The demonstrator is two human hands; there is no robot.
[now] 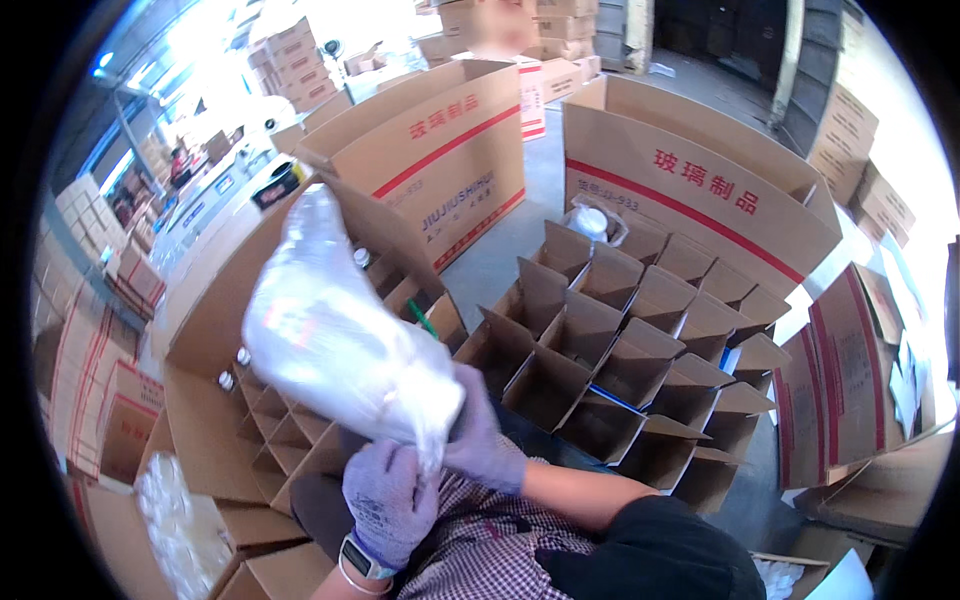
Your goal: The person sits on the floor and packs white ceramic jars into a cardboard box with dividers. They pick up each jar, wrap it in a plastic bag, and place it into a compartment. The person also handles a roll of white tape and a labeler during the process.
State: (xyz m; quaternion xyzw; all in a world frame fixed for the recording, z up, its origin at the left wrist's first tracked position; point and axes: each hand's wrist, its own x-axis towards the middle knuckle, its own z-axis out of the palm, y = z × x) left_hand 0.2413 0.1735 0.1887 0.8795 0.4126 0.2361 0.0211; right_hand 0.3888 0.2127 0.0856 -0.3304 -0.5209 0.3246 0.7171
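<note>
Cardboard cartons ringed both gloved hands, left hand and right hand, clenched on the plastic-wrapped bundle slanting toward upper left.

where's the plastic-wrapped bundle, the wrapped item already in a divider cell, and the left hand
plastic-wrapped bundle (335,335), head view, middle of the wrap
wrapped item in cell (590,220), head view, its top
left hand (388,500), head view, back of glove
</note>
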